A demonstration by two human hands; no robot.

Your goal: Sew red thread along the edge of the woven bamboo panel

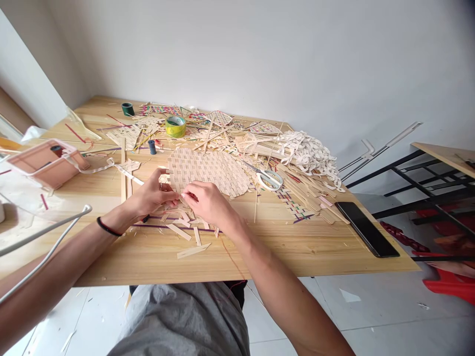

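A pale oval woven panel [211, 170] of flat wood-like strips lies on the table before me. My left hand [154, 193] is closed at the panel's near left edge, its fingers around that edge. Close beside it, my right hand [208, 200] pinches at the front edge, the fingertips of both hands nearly meeting. Whatever sits between the right fingertips is too small to make out. A thin reddish thread [232, 257] runs over the table toward my lap. Short cut strips [193, 251] are scattered just below the hands.
White-handled scissors [270, 180] lie right of the panel, near a heap of white ribbon [308, 153]. Behind are yellow tape [175, 127], a blue spool [152, 147] and a green spool [127, 109]. A pink basket [48, 163] stands left; a phone [366, 229] lies at the right edge.
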